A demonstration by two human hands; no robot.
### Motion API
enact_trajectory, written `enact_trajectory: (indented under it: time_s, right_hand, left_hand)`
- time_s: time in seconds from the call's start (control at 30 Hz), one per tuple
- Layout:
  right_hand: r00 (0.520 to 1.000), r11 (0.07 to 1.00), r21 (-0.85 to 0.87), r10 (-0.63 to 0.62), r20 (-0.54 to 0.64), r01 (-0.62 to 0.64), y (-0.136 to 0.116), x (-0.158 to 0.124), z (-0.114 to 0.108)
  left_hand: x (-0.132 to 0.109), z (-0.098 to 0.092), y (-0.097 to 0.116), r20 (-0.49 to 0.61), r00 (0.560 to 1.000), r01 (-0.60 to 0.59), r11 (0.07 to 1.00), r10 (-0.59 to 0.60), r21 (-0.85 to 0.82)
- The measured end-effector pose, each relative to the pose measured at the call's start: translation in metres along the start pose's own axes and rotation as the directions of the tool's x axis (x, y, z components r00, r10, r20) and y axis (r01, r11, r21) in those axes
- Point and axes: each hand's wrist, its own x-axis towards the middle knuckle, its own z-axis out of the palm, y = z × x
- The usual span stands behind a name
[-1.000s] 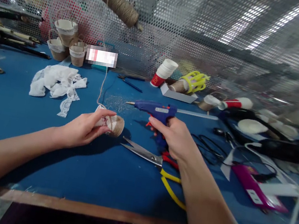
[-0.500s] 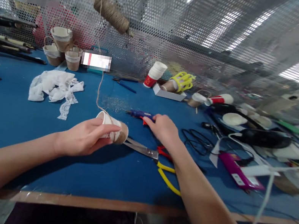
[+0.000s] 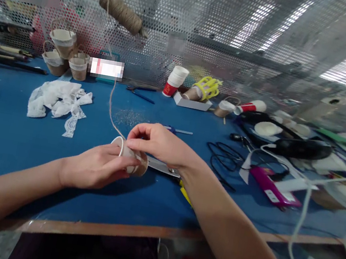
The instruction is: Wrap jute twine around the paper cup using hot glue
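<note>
A small paper cup (image 3: 142, 166), its base end wrapped in brown twine, lies tilted on its side in my left hand (image 3: 95, 167). The fingers of that hand are closed round it, the white rim facing left. My right hand (image 3: 164, 143) pinches the twine (image 3: 111, 103) against the cup's upper side near the rim. That strand runs up to a twine spool (image 3: 122, 11) on the mesh. Behind my right hand, a blue glue gun (image 3: 172, 129) with a pale glue stick is mostly hidden. Scissors (image 3: 162, 168) lie under my right wrist, their handles partly covered.
White lace (image 3: 59, 98) is heaped at the left. Finished-looking twine baskets (image 3: 62, 43) stand behind it. Pliers (image 3: 142, 93), stacked paper cups (image 3: 175, 80) and a white box lid (image 3: 193, 102) sit along the back. Black cable (image 3: 226, 161) and a purple power strip (image 3: 274, 187) lie right.
My right hand has let go of the glue gun and moved left to the cup, pinching the twine there. My left hand still holds the cup, and the view has shifted slightly.
</note>
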Motion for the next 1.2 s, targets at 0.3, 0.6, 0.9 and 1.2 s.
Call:
enact_trajectory:
  time_s: [0.3, 0.6, 0.9, 1.2]
  right_hand:
    - [0.936, 0.922, 0.35, -0.037, -0.35, 0.167, 0.016, -0.008, -0.002]
    - [0.884, 0.938, 0.293, -0.03, -0.466, 0.187, 0.028, -0.003, 0.005]
    - [0.878, 0.967, 0.187, -0.065, -0.475, 0.173, 0.03, -0.005, 0.008]
    - [0.879, 0.982, 0.115, -0.081, -0.47, 0.152, 0.03, -0.007, 0.01]
  left_hand:
    - [-0.002, 0.0, 0.001, -0.061, 0.875, 0.416, 0.812, -0.48, -0.41]
    - [0.0, -0.002, 0.005, 0.012, 0.873, 0.432, 0.762, -0.488, -0.482]
    - [-0.001, -0.003, 0.01, -0.048, 0.913, 0.35, 0.839, -0.405, -0.416]
    - [-0.006, -0.001, 0.009, -0.051, 0.936, 0.296, 0.858, -0.348, -0.42]
